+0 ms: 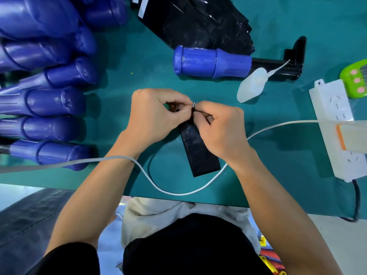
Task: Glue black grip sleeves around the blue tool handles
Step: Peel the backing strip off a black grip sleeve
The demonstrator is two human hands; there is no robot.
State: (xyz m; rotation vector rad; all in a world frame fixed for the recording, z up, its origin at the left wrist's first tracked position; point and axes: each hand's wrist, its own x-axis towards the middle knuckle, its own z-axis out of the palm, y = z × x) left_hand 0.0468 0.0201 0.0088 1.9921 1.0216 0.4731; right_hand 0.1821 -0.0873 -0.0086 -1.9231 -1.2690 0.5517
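Teal table point(123, 80) under everything. At 9 to 11 o'clock, heap of blue handles point(49, 100), butt ends toward centre, likely stock queued for wrapping. At 12 o'clock, crumpled black bag point(198, 22) (sleeve supply, probably; contents not readable). At 3 o'clock, white power strip point(333, 108), off to the side of the work zone. At 1 o'clock, single blue tool handle point(210, 62) on a black stem point(274, 62), set apart and bare, likely next to be wrapped. Dead centre, black grip sleeve point(200, 151), flat strip trailing toward 6 o'clock, far end up in the fingers. Both closed in a pinch on that far end: left hand point(153, 116) from 9 o'clock, right hand point(222, 130) from 3 o'clock, fingertips meeting. Between them a tiny white scrap point(194, 104), maybe backing being picked loose. At 2 o'clock, glue bottle point(252, 86) on its side, within reach for the next step.
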